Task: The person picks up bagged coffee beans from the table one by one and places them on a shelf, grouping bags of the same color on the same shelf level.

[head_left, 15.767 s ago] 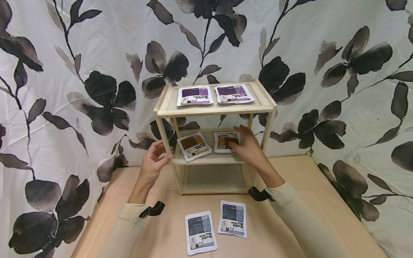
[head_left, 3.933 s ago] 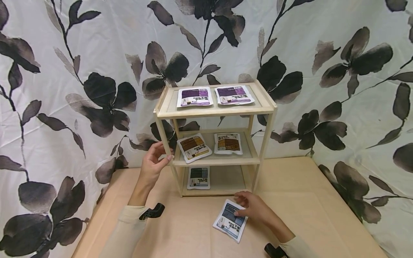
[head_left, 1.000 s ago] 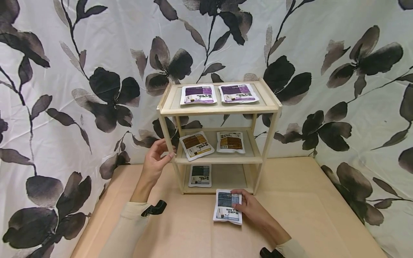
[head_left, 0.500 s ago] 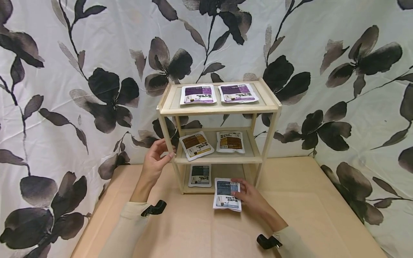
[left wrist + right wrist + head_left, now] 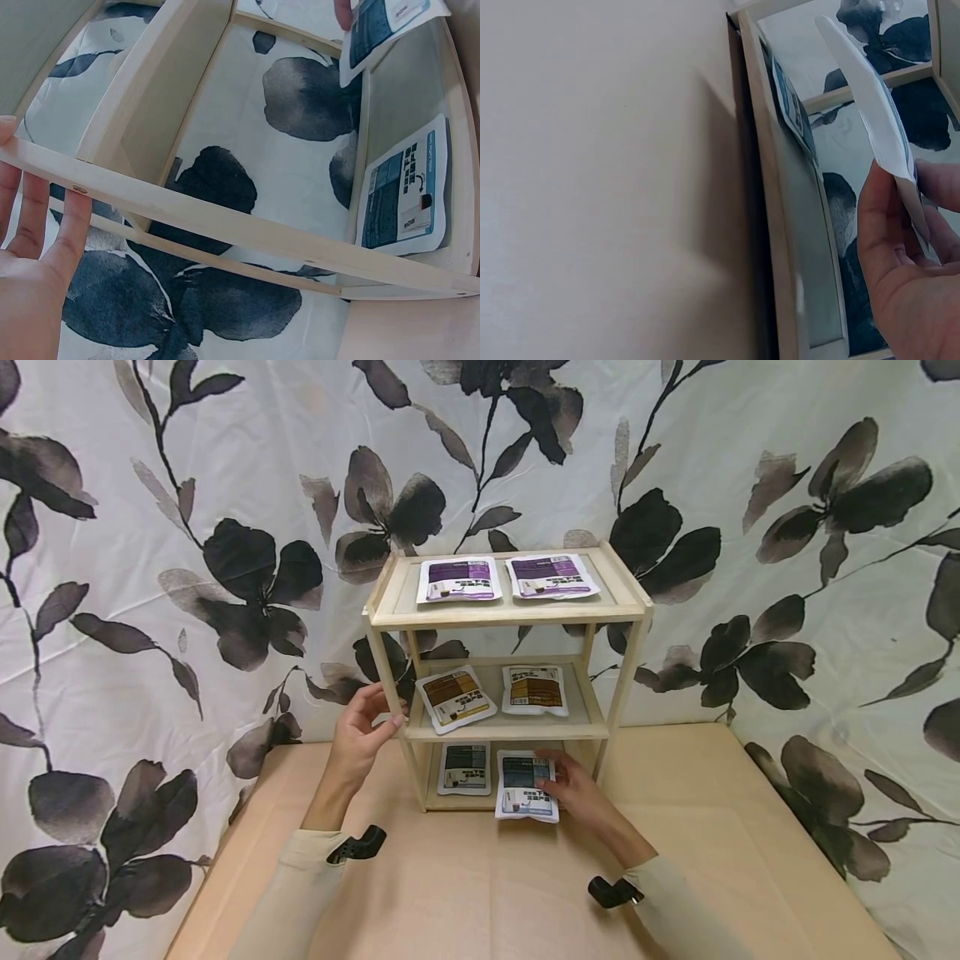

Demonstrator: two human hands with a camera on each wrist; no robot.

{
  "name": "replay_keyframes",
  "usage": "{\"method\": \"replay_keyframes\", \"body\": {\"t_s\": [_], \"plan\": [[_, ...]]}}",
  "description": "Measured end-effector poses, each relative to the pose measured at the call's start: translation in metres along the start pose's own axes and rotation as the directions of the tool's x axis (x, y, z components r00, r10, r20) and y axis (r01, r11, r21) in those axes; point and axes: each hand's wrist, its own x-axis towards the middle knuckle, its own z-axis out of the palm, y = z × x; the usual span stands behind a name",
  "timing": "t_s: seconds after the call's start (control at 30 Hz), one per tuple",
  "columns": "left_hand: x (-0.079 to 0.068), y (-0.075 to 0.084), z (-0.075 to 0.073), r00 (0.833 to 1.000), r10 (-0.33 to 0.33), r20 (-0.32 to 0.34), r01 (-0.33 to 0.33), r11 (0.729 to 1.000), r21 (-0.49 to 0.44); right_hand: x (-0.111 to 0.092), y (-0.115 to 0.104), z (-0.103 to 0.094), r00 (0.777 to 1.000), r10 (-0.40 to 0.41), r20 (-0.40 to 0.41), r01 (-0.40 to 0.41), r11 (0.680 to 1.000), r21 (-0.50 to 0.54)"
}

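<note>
My right hand [image 5: 581, 789] pinches a white-and-blue pouch [image 5: 525, 797] by its right edge, thumb on the front and fingers behind. The right wrist view shows this pouch [image 5: 870, 101] edge-on, raised above the bottom tier's board at its front opening. A second blue pouch [image 5: 465, 768] lies at the left of that tier; the left wrist view shows it flat on the board [image 5: 405, 191]. My left hand [image 5: 356, 739] holds the left front post [image 5: 202, 206] of the small wooden shelf [image 5: 510, 620], thumb on one side and fingers on the other.
Two purple pouches [image 5: 459, 580] lie on the top tier. On the middle tier rest two brown pouches, the yellow-edged one [image 5: 455, 697] tilted, the other [image 5: 535, 689] straighter. The shelf stands on a beige tabletop [image 5: 465, 893] against a floral cloth backdrop [image 5: 750, 610].
Earlier, two blue pouches lay on the tabletop; one now lies on the bottom tier. My right hand has lifted the other from the tabletop to that tier's opening. The left hand stays on the post.
</note>
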Motion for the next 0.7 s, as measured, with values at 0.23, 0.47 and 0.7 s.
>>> {"method": "replay_keyframes", "body": {"t_s": [0.23, 0.47, 0.7], "plan": [[0.0, 0.0, 0.0, 1.0, 0.001, -0.001, -0.001, 1.0, 0.007, 0.012, -0.005, 0.0, 0.997, 0.006, -0.077, -0.014, 0.995, -0.104], [-0.001, 0.0, 0.0, 1.0, -0.001, -0.006, 0.002, 1.0, 0.007, 0.025, 0.001, 0.001, 0.991, 0.068, -0.113, -0.086, 0.984, -0.159], [-0.001, 0.001, 0.0, 1.0, 0.002, -0.004, -0.002, 1.0, 0.002, 0.033, 0.003, 0.0, 0.984, 0.127, -0.127, -0.146, 0.978, -0.15]]}}
